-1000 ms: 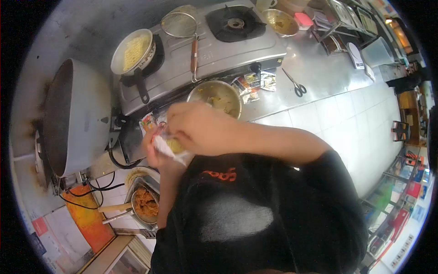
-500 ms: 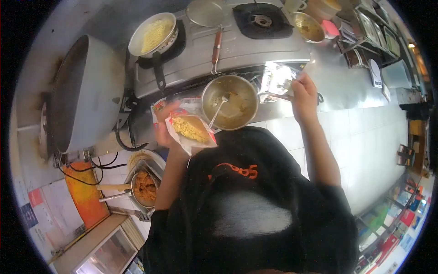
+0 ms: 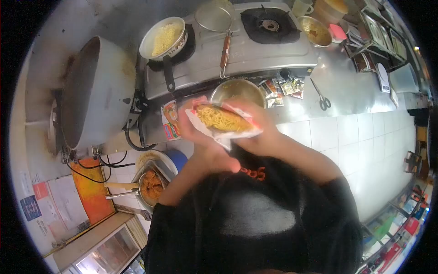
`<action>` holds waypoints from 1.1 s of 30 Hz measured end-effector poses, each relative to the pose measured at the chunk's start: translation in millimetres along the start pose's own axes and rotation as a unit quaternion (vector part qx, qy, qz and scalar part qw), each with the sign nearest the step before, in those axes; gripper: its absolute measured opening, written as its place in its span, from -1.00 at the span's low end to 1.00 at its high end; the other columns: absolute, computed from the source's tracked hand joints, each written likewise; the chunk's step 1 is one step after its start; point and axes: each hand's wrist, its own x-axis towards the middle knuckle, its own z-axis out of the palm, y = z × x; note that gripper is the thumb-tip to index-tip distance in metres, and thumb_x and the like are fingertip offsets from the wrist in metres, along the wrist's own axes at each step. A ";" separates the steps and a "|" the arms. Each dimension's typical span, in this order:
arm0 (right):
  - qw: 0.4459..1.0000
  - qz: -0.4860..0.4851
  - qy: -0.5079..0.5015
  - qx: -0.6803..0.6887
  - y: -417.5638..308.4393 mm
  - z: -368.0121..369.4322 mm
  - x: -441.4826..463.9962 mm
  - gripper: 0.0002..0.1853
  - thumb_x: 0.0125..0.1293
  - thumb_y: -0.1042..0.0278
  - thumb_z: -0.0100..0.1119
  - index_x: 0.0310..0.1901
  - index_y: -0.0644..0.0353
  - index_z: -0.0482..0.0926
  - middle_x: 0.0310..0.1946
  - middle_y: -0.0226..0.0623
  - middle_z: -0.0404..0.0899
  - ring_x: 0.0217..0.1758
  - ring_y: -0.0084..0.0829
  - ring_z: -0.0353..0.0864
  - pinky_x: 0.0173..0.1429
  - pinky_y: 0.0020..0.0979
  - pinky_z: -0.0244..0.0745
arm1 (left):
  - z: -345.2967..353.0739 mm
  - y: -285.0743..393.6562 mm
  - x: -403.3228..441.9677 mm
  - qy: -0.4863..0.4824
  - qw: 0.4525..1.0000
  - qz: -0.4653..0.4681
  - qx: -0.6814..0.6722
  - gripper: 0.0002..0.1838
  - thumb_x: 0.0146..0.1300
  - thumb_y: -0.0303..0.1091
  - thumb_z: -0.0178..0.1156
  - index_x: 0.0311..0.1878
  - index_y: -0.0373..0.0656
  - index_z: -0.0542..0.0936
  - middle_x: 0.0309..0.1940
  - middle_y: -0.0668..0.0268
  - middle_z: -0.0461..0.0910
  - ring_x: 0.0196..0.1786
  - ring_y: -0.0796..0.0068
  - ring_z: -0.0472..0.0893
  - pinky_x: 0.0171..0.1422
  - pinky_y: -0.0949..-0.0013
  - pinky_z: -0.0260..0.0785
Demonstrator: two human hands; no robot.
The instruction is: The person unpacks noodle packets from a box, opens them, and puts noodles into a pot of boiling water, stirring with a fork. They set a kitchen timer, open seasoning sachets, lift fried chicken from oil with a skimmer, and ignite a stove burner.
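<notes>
An opened instant noodle packet (image 3: 223, 119) is held between my two hands, its mouth facing me and a yellow dry noodle block showing inside. My left hand (image 3: 200, 137) grips its left side, with the thumb pointing to the right. On the other side my right hand (image 3: 260, 125) closes around the packet, its fingers partly hidden. Behind the packet stands a steel bowl (image 3: 237, 89), mostly covered by the hands. Silver sachets (image 3: 289, 86) lie on the counter right of the bowl. A red printed packet (image 3: 170, 119) lies to the left of my hands.
A pan of noodles (image 3: 165, 39) sits on the left burner of the stove (image 3: 205, 59). A strainer (image 3: 213, 18) lies across the stove. Scissors (image 3: 321, 97) rest on the counter. A large grey pot (image 3: 105, 91) stands at left, above a container of reddish food (image 3: 151, 185).
My right hand has let go of the silver sachet and come left onto the noodle packet. My left hand has brought the packet rightward, in front of the bowl.
</notes>
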 end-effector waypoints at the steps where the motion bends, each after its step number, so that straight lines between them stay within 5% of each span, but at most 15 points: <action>1: 1.000 0.013 0.006 0.012 4.2 2.3 1.8 -0.36 0.09 0.35 0.34 0.22 0.24 0.34 0.15 0.02 0.40 0.24 -0.09 0.43 0.26 -0.18 0.33 | 1.6 -3.6 2.4 0.011 0.998 0.051 -0.039 0.37 -0.27 0.11 0.58 0.42 -0.27 -0.16 0.27 0.01 0.10 0.28 0.18 0.26 0.36 0.15 0.15; 3: 0.997 0.029 -0.002 0.072 8.9 -1.6 0.5 -0.43 0.09 0.39 0.32 0.16 0.24 0.37 0.10 0.00 0.43 0.19 -0.10 0.46 0.22 -0.21 0.35 | -0.7 -2.1 7.5 0.018 0.991 0.111 -0.076 0.23 -0.16 0.02 0.56 0.41 -0.28 -0.05 0.26 0.01 0.13 0.26 0.18 0.28 0.34 0.17 0.16; 5: 0.990 0.047 -0.016 0.130 8.6 -6.9 9.7 -0.50 0.10 0.44 0.29 0.11 0.24 0.40 0.04 -0.03 0.46 0.15 -0.11 0.49 0.18 -0.23 0.38 | -12.4 10.7 7.5 -0.006 0.996 -0.055 0.066 -0.02 -0.13 -0.15 0.54 0.31 -0.27 0.19 0.19 0.05 0.28 0.20 0.22 0.39 0.28 0.25 0.23; 7: 0.993 -0.111 0.012 0.028 4.3 -9.3 24.6 -0.55 0.10 0.47 0.27 0.06 0.24 0.41 -0.02 -0.07 0.50 0.08 -0.12 0.54 0.14 -0.25 0.40 | -22.1 16.9 9.1 -0.026 0.967 -0.199 0.156 -0.23 -0.14 -0.30 0.53 0.18 -0.27 0.42 0.09 0.09 0.43 0.11 0.27 0.50 0.23 0.32 0.29; 11: 0.992 -0.091 0.059 0.066 3.3 12.0 28.4 -0.54 0.05 0.53 0.23 0.04 0.24 0.41 -0.04 -0.08 0.54 0.03 -0.08 0.56 0.15 -0.20 0.42 | -28.9 5.4 4.6 -0.012 0.975 -0.204 0.083 -0.33 -0.15 -0.36 0.53 0.10 -0.27 0.49 -0.09 0.17 0.58 -0.02 0.30 0.58 0.13 0.33 0.37; 17: 0.993 -0.085 0.087 -0.008 -2.9 26.4 36.0 -0.51 0.02 0.57 0.19 0.06 0.23 0.41 -0.04 -0.07 0.57 -0.03 -0.03 0.58 0.11 -0.19 0.46 | -29.9 0.0 -3.7 0.085 0.960 -0.266 -0.012 -0.34 -0.18 -0.45 0.53 0.08 -0.26 0.48 -0.05 0.14 0.58 -0.06 0.32 0.60 0.08 0.33 0.41; 20: 0.991 -0.095 0.090 -0.021 -6.0 31.3 40.5 -0.51 0.01 0.57 0.20 0.05 0.23 0.42 -0.05 -0.08 0.58 -0.02 -0.04 0.59 0.10 -0.19 0.47 | -40.4 -10.6 -8.2 0.067 0.991 -0.110 0.046 -0.36 -0.16 -0.47 0.52 0.06 -0.25 0.47 -0.04 0.12 0.58 -0.01 0.27 0.59 0.11 0.29 0.41; 22: 0.991 -0.097 0.093 -0.026 -7.3 34.8 42.5 -0.52 0.00 0.57 0.20 0.05 0.23 0.42 -0.06 -0.08 0.59 -0.02 -0.04 0.59 0.10 -0.20 0.47 | -45.3 -4.8 -6.3 0.030 0.983 -0.106 0.147 -0.36 -0.14 -0.47 0.52 0.06 -0.24 0.46 -0.02 0.08 0.57 0.05 0.22 0.58 0.14 0.27 0.41; 27: 0.991 -0.123 0.057 -0.014 2.6 35.2 51.8 -0.51 0.03 0.54 0.29 0.06 0.23 0.43 -0.06 -0.09 0.59 0.01 -0.12 0.60 0.11 -0.27 0.48 | -58.5 -18.1 -14.3 0.053 0.985 -0.157 0.047 -0.36 -0.15 -0.48 0.52 0.06 -0.23 0.45 -0.02 0.07 0.57 0.08 0.22 0.57 0.16 0.25 0.40; 29: 0.984 -0.124 0.059 0.112 14.2 38.9 51.2 -0.51 0.05 0.46 0.41 0.04 0.27 0.47 -0.05 -0.13 0.59 0.02 -0.28 0.60 0.13 -0.29 0.48 | -64.2 -27.7 -25.1 0.060 0.978 -0.196 -0.034 -0.35 -0.15 -0.49 0.52 0.06 -0.22 0.45 -0.02 0.08 0.57 0.07 0.22 0.57 0.16 0.25 0.40; 33: 0.967 -0.004 -0.015 0.254 20.0 37.4 53.6 -0.40 0.06 0.48 0.45 0.15 0.29 0.40 0.10 -0.18 0.52 0.09 -0.39 0.56 0.21 -0.37 0.44 | -62.1 -1.2 -8.5 0.076 0.981 -0.172 0.053 -0.40 -0.02 -0.43 0.45 0.11 -0.26 0.41 0.01 0.05 0.54 0.06 0.19 0.56 0.17 0.24 0.38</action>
